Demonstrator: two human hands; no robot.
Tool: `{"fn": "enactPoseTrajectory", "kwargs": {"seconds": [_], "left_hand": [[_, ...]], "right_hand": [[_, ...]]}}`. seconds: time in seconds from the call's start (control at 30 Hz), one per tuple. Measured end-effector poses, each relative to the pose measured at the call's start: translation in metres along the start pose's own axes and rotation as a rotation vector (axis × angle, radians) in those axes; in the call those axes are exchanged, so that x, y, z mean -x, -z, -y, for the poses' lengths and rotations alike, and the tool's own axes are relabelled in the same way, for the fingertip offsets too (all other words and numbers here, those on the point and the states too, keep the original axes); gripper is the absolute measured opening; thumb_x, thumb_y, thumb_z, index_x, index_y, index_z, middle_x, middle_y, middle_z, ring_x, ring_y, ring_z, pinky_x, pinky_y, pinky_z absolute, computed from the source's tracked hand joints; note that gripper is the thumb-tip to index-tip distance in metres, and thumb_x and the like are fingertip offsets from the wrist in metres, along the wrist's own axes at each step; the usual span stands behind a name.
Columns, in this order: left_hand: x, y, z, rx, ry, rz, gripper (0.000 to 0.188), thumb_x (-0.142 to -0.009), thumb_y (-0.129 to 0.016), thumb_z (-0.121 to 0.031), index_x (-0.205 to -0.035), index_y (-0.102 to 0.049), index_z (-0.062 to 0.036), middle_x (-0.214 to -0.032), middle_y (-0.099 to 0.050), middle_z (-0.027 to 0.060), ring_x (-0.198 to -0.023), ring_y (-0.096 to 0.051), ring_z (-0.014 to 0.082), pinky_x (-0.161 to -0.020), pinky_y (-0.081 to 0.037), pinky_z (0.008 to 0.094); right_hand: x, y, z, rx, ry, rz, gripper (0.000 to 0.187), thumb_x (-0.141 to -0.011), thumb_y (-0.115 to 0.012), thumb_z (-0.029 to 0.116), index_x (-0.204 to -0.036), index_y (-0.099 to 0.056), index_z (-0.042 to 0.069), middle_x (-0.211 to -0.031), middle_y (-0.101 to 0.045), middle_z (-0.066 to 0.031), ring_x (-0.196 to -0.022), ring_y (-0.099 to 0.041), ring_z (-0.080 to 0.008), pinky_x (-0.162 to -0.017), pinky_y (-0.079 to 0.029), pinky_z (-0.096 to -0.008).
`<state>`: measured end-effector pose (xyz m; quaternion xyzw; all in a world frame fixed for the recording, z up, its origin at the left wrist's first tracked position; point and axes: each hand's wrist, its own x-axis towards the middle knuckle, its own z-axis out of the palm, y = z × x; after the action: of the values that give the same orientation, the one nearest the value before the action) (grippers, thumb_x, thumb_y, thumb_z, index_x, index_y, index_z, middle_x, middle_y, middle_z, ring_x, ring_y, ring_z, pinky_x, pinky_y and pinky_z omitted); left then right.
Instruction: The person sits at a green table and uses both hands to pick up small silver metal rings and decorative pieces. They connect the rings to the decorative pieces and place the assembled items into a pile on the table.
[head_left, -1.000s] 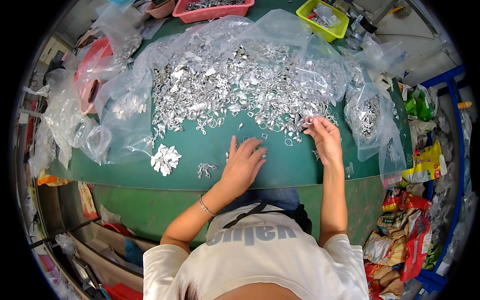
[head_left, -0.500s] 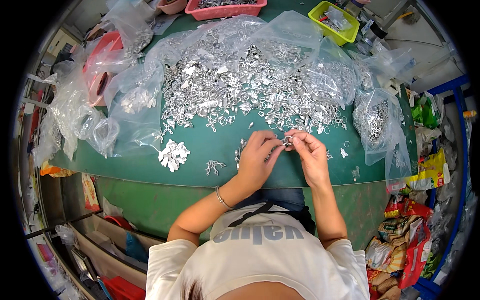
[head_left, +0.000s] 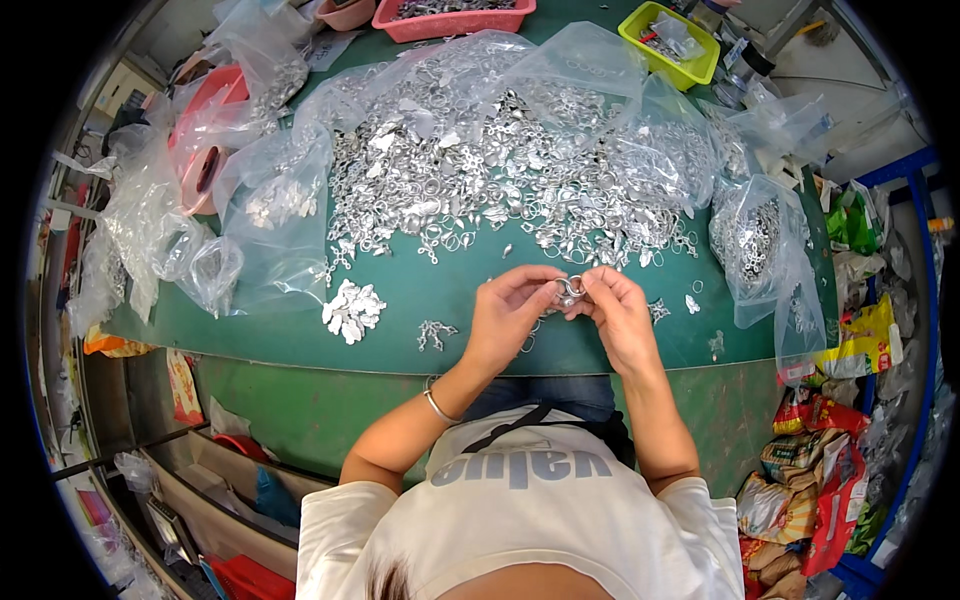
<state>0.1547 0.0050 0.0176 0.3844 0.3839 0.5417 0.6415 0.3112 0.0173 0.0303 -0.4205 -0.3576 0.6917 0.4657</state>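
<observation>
You wear this view on your head — it is the left of two side-by-side cameras — and it looks steeply down, facing forward past your shirt (head_left: 520, 530), which fills the lower middle. Your hands (head_left: 503, 322) sit near the picture's centre, close enough for single fingers to show, though small in so wide a sweep. The tabletop (head_left: 450, 275) spans the upper half; the floor (head_left: 300, 400) shows below its near edge. The fisheye bends straight edges — the tabletop's near one bows — inside a dark, rounded border.
</observation>
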Motion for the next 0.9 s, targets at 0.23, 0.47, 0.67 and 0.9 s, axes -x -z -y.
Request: {"fn": "enactPoseTrajectory", "kwargs": {"seconds": [0.23, 0.47, 0.67, 0.9], "left_hand": [[-0.001, 0.008, 0.010, 0.131, 0.026, 0.112, 0.016, -0.092, -0.058, -0.007, -0.104, -0.058, 0.0023, -0.088, -0.063, 0.0060, -0.078, -0.060, 0.0112, -0.076, -0.049, 0.0256], [0.001, 0.009, 0.004, 0.186, 0.056, 0.114, 0.015, -0.092, -0.058, -0.007, -0.104, -0.057, 0.0024, -0.087, -0.061, 0.0047, -0.077, -0.057, 0.0099, -0.071, -0.048, 0.0245], [0.001, 0.002, 0.003, 0.211, 0.016, 0.058, 0.015, -0.093, -0.056, -0.005, -0.105, -0.057, 0.0033, -0.086, -0.061, 0.0046, -0.075, -0.057, 0.0101, -0.070, -0.048, 0.0244], [-0.001, 0.003, 0.004, 0.570, 0.211, 0.093, 0.017, -0.093, -0.057, -0.009, -0.106, -0.059, 0.0018, -0.083, -0.059, 0.0034, -0.069, -0.053, 0.0096, -0.064, -0.045, 0.0241]], "right_hand": [[0.002, -0.001, 0.010, 0.223, 0.043, 0.019, 0.012, -0.092, -0.057, 0.008, -0.083, -0.059, -0.001, -0.077, -0.063, -0.0053, -0.068, -0.059, -0.0110, -0.066, -0.048, -0.0251], [0.007, -0.012, 0.021, 0.723, 0.415, -0.003, 0.009, -0.086, -0.060, 0.000, -0.079, -0.054, -0.002, -0.079, -0.061, -0.0053, -0.069, -0.055, -0.0095, -0.066, -0.047, -0.0241], [0.007, -0.012, 0.029, 0.680, 0.271, 0.008, 0.010, -0.084, -0.064, 0.003, -0.081, -0.056, -0.003, -0.068, -0.059, -0.0068, -0.064, -0.056, -0.0113, -0.059, -0.045, -0.0260], [0.007, -0.020, 0.025, 0.493, 0.488, -0.006, 0.013, -0.081, -0.066, 0.000, -0.090, -0.057, -0.003, -0.088, -0.060, -0.0098, -0.077, -0.058, -0.0131, -0.065, -0.046, -0.0258]]}}
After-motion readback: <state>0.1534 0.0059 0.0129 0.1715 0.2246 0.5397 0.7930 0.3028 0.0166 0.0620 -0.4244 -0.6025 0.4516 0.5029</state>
